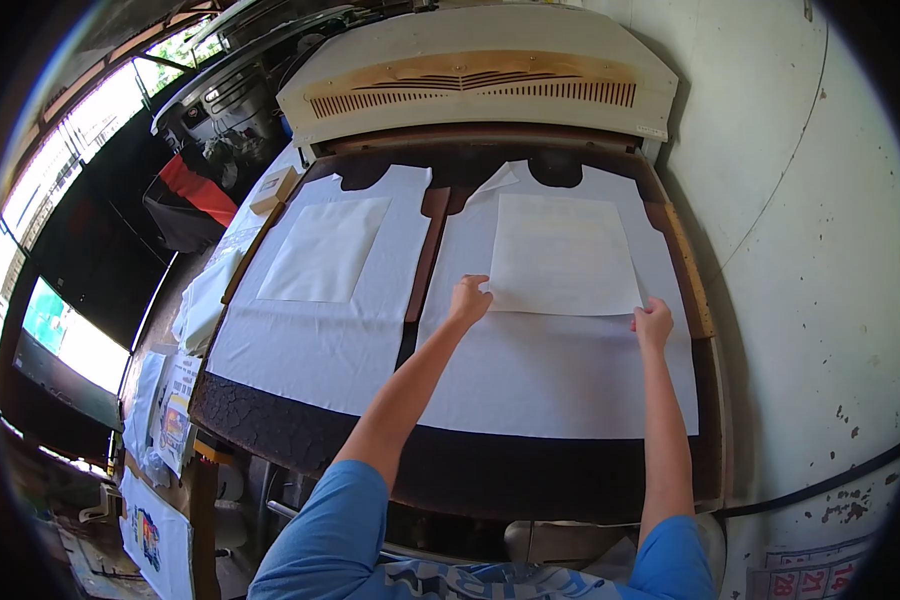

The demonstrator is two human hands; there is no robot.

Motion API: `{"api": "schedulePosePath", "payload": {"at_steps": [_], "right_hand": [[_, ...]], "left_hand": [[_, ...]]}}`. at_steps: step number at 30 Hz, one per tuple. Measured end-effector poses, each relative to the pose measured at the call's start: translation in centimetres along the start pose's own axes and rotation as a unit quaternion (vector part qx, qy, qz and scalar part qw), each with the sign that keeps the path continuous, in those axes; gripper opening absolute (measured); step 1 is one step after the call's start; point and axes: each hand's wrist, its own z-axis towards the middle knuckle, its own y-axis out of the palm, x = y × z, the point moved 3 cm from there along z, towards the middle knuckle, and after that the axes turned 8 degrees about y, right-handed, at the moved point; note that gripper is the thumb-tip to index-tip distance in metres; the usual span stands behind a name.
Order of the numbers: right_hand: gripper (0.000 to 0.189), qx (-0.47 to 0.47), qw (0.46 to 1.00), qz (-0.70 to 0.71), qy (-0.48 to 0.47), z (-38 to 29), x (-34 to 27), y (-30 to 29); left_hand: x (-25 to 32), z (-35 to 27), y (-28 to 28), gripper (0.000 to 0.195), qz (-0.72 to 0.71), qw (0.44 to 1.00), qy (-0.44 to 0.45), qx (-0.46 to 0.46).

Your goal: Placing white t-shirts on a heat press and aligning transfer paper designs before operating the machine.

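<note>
Two white shirt-shaped fabric panels lie flat, side by side, on the dark press bed [525,476]. Over the upper part of the right panel [555,375] is a large white paper sheet [562,251]. My left hand [470,298] pinches its lower left corner, and my right hand [653,323] grips the lower right corner. The sheet's lower edge looks slightly raised at the right corner. On the left panel [307,345] rests another white sheet [326,247], with neither hand on it. A shoulder of the right panel is folded over.
A large cream heat press housing [480,75] with vents stands behind the bed. The white wall [802,247] runs close along the right. On the left side table are a small cardboard box [273,189], folded white cloth [206,300] and printed sheets [176,412].
</note>
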Motion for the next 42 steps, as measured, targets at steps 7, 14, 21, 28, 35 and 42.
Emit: {"api": "schedulePosePath", "payload": {"at_steps": [7, 14, 21, 28, 35, 42], "right_hand": [[0.02, 0.079, 0.96, -0.253, -0.096, -4.5, 4.6, -12.2], [0.019, 0.047, 0.938, -0.344, 0.009, -10.1, 8.7, -17.8], [0.01, 0.106, 0.9, -0.421, -0.033, -11.1, 7.9, -15.9], [0.012, 0.098, 0.875, -0.472, -0.048, -10.6, 7.8, -16.4], [0.013, 0.089, 0.869, -0.479, -0.081, -10.7, 7.9, -16.5], [0.012, 0.062, 0.846, -0.527, -0.052, -9.3, 7.9, -16.5]], "left_hand": [[-1.7, -12.8, -9.4, 0.017, 0.193, 0.977, 0.077, 0.058], [-0.2, -22.4, -10.7, 0.021, 0.25, 0.966, -0.045, 0.051], [-1.0, -22.1, -9.8, 0.01, 0.312, 0.946, -0.029, 0.08], [0.4, -22.2, -9.7, 0.009, 0.295, 0.951, -0.008, 0.09], [-0.8, -21.5, -8.5, 0.011, 0.314, 0.947, -0.011, 0.059], [-0.9, -21.7, -9.7, 0.013, 0.277, 0.959, -0.051, 0.011]]}}
